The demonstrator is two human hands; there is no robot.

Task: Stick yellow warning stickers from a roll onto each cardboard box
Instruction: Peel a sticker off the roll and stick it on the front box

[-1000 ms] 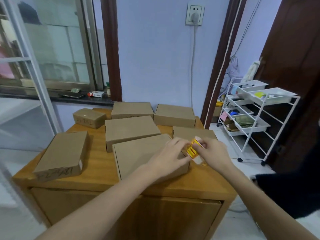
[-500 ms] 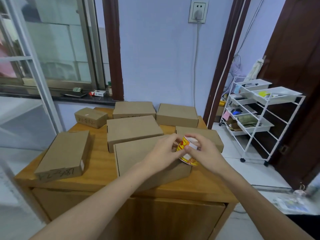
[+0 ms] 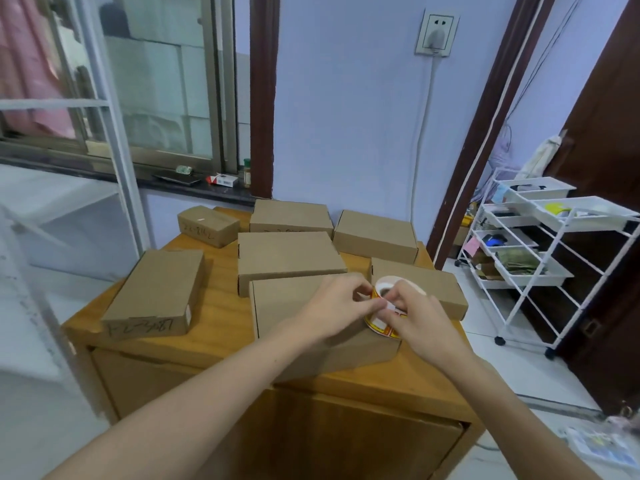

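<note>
Several plain cardboard boxes lie on a wooden cabinet top (image 3: 214, 317). The nearest box (image 3: 287, 303) is under my hands. Others include a middle box (image 3: 287, 258), a right box (image 3: 426, 282), a left box (image 3: 159, 292) with writing on its side, and three at the back. A roll of yellow warning stickers (image 3: 382, 308) with a white core is held above the nearest box's right end. My right hand (image 3: 419, 320) grips the roll. My left hand (image 3: 343, 306) pinches at the roll's edge with its fingertips.
A white wheeled rack (image 3: 533, 251) with trays of odds and ends stands to the right of the cabinet. A window sill (image 3: 194, 185) with small items runs behind on the left. A cable hangs from a wall socket (image 3: 434, 36) down behind the boxes.
Both hands with the roll have shifted slightly left and up over the nearest box, and the roll has turned so its white core faces up. The view has tilted a little.
</note>
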